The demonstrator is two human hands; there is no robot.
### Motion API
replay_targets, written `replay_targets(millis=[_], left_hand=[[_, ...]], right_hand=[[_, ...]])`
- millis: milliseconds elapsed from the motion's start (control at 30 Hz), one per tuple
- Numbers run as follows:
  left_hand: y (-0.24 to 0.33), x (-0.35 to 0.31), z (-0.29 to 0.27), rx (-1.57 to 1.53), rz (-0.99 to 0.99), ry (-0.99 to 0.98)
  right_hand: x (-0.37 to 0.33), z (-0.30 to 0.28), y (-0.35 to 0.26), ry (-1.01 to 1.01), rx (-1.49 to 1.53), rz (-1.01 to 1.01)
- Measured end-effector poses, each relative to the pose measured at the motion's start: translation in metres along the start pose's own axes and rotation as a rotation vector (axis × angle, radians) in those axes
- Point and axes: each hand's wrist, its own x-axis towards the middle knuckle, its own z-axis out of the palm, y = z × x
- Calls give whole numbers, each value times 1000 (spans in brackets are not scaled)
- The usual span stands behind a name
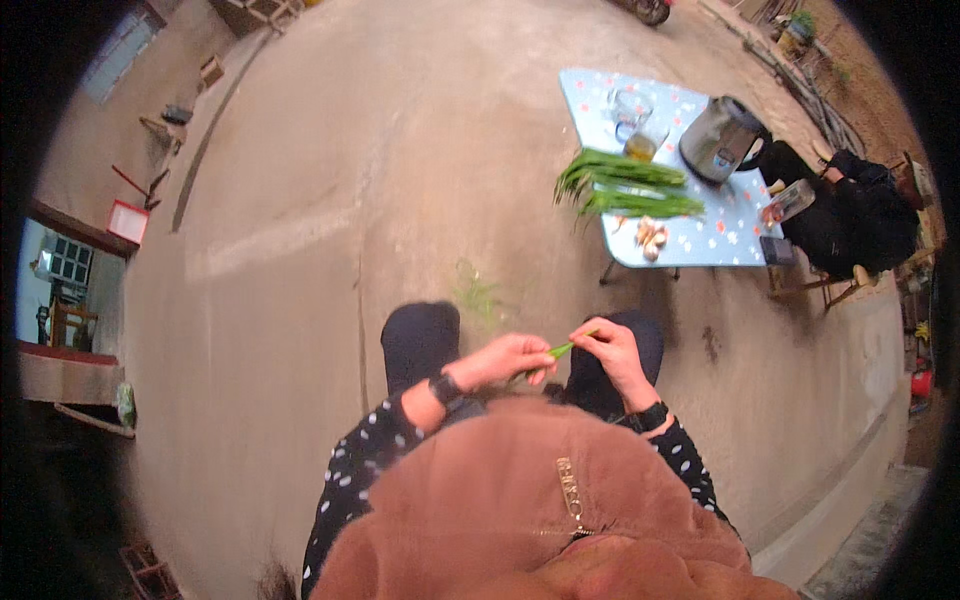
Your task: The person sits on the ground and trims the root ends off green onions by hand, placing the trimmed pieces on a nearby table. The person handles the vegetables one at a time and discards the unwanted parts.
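Note:
Above my lap, both hands are closed on a slim green vegetable stalk. My left hand grips its lower end, and the fingertips of my right hand pinch the other end. Fingers hide much of the stalk, so its exact kind cannot be made out. Ahead and to the right, bunches of long green leafy vegetables lie on a low table with a blue patterned top. Several garlic bulbs sit beside them. Green scraps are scattered on the ground just ahead of my knees.
A grey kettle, a glass pitcher and a glass of amber liquid stand on the table. At its right end a person in black is seated, near a clear glass jar. Concrete ground surrounds me.

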Motion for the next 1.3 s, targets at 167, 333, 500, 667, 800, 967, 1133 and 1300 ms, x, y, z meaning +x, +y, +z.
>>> replay_targets(millis=[167,333,500,667,800,967,1133,1300], left_hand=[[9,2,-5,-38,-47,18],[3,6,-10,20,-81,9],[-7,-5,-23,157,13,106],[-22,-26,-53,322,-63,304],[-24,-41,-77,350,-139,565],[19,-19,-66,675,235,664],[68,22,-1,697,618,397],[80,34,23,790,405,411]], right_hand=[[5,-35,-4,212,183,-85],[0,-68,1,444,382,-213],[-12,-100,6,646,469,-351],[-17,-128,9,798,803,-426],[-26,-135,2,900,679,-359],[-17,-88,-6,581,383,-270],[-6,-33,-19,300,303,-206],[-5,-11,-27,201,293,-162]])
